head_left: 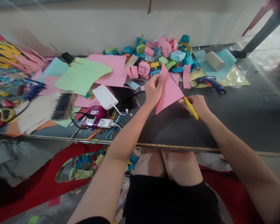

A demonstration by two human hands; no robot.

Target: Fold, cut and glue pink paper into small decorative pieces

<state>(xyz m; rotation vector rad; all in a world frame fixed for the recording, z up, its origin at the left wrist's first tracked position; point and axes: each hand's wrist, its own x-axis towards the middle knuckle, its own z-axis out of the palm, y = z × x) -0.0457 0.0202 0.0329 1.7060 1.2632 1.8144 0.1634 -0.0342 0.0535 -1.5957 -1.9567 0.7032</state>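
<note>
Pinched in my left hand (154, 88) is a pink sheet of paper (169, 93), tilted up above the dark table (238, 115). Its outline is roughly triangular, with one point toward the far side. My right hand (196, 104) is closed on scissors with yellow handles (190, 108). Their blades run along the right edge of the pink paper, partly hidden behind it. A pile of small folded paper pieces (166, 48) in pink, blue and green lies just beyond the paper.
Right of the pile lie a blue glue gun (208, 81) and a cardboard tube (215, 61). To the left are green paper (81, 74), a white power bank (105, 97), a purple power strip (94, 113) and another glue gun (35, 88). Paper scraps (84, 166) litter the floor.
</note>
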